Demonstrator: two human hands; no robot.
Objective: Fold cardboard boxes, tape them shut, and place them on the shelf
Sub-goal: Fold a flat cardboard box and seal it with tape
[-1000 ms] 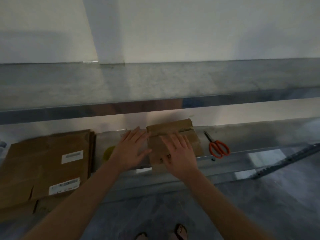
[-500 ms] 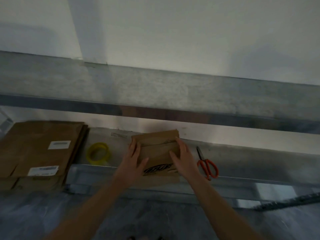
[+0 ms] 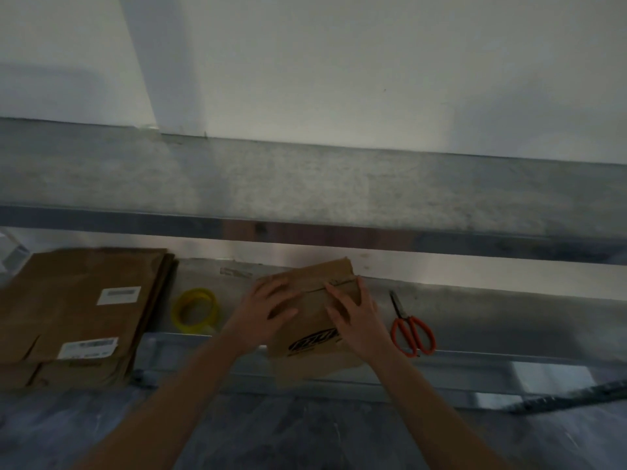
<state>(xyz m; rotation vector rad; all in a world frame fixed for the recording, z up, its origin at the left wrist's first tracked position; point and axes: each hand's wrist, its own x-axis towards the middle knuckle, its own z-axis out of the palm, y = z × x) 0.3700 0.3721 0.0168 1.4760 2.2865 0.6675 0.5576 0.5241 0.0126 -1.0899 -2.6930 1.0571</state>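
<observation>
Now: both hands press the box

Seen from the head, the left hand [image 3: 263, 312] and right hand [image 3: 356, 320] lie spread, fingers nearly straight, pressing the box [image 3: 310, 329] on the shelf [image 3: 475, 359], between tape [image 3: 195, 308] and scissors [image 3: 412, 334].

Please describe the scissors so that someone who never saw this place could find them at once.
Start at the lower metal shelf. Right of the small brown box at its middle lie the scissors, blades toward the wall. Only they have orange handles.
</observation>
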